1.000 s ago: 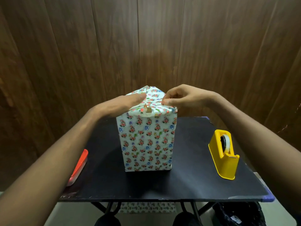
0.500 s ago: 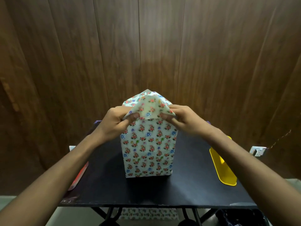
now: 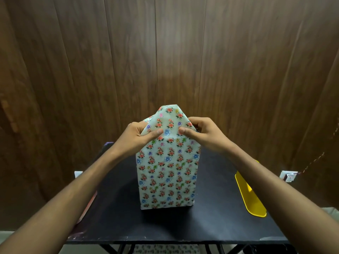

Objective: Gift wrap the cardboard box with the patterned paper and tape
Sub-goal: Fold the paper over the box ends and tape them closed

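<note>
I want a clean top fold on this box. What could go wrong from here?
1. Both hands, left hand and right hand, pinch the top flap; reaching for tape may free it to spring open.
2. The yellow tape dispenser sits behind the right forearm, likely awkward to reach.

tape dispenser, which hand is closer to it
Right. The right hand pinches the paper flap at the box top, on the side of the yellow tape dispenser. The left hand pinches the flap's far side.
</note>
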